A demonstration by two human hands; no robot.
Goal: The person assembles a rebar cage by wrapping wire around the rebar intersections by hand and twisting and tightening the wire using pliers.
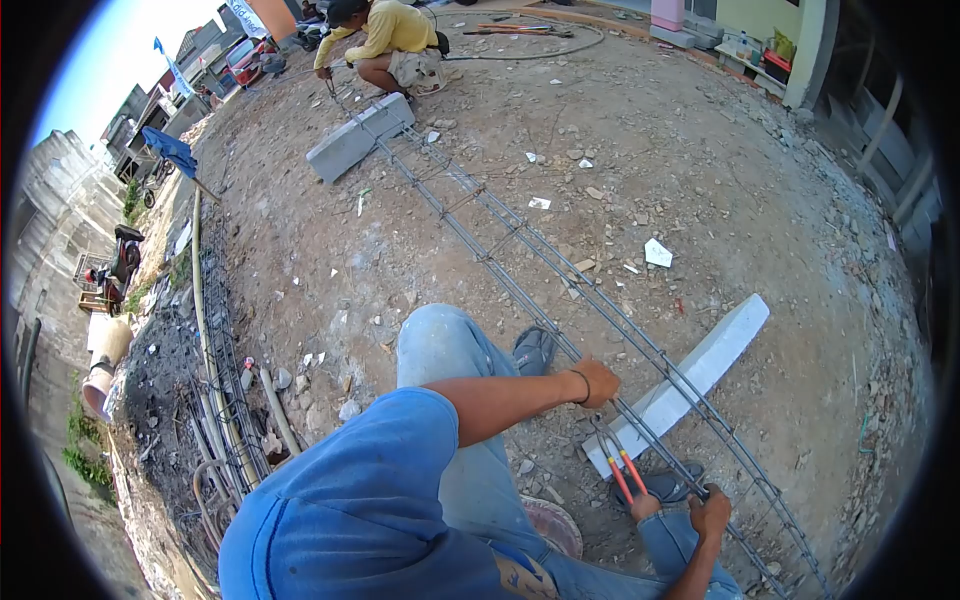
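Note:
A long cage of thin steel bars (pixel 515 228) with crosswise ties runs diagonally from upper left to lower right. My left hand (pixel 597 383), a dark band at its wrist, is closed on the cage's near bar. Farther down the same bar, my right hand (pixel 710 510) is closed around it. Between my hands, pincers with red-orange handles (pixel 622 468) rest by my ankle, jaws over the pale concrete block (pixel 690 385) under the cage. A second concrete block (pixel 360 137) lies under the far end.
A co-worker in a yellow top (pixel 392 35) crouches at the far end, a hand near the bars. Bamboo poles and steel mesh (pixel 215 350) lie at left. Broken tile and stones are scattered over the dirt ground (pixel 700 160). My sandalled foot (pixel 535 350) is beside the cage.

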